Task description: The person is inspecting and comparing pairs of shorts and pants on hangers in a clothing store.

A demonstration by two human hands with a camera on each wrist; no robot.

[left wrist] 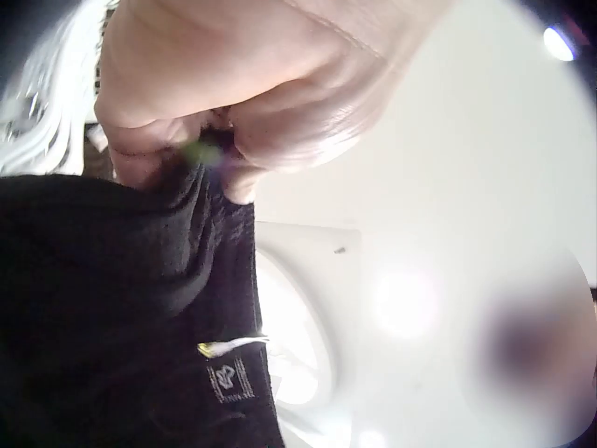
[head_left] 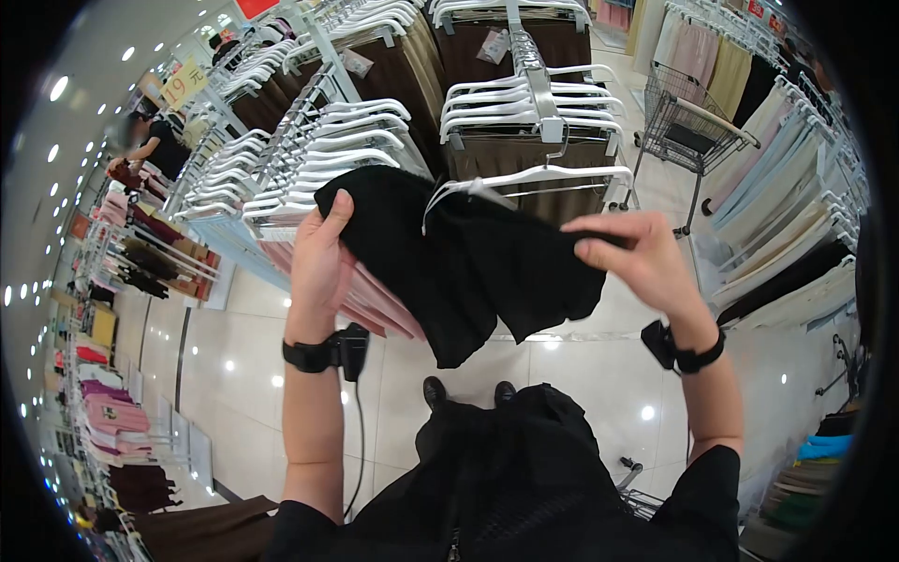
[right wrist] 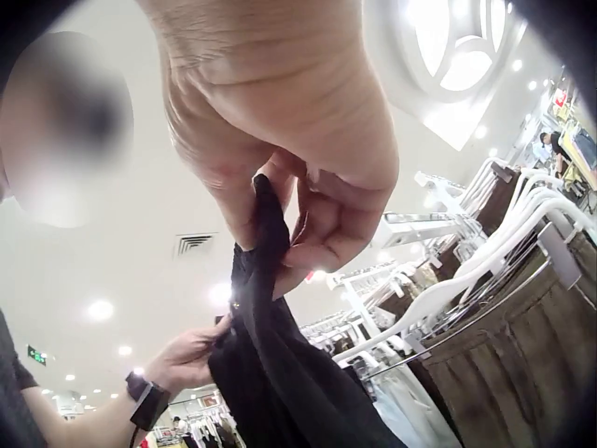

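A pair of black shorts [head_left: 449,253] is stretched between my two hands, the leg ends hanging toward the floor. My left hand [head_left: 316,267] pinches one end, its thumb lying over the cloth. At the other end my right hand [head_left: 646,258] pinches the fabric between thumb and fingers. In the left wrist view a small stitched label [left wrist: 227,378] and a white tag string [left wrist: 233,345] show on the waistband. Behind the shorts, a white hanger [head_left: 534,175] hangs at the front of the rack, partly covered by the cloth.
Racks of white hangers [head_left: 346,140] with brown trousers [head_left: 567,192] and pink garments [head_left: 375,304] stand just ahead. To the right is a shopping cart [head_left: 693,126], with another clothes rack [head_left: 787,187] beyond it. A person [head_left: 164,145] is at the far left.
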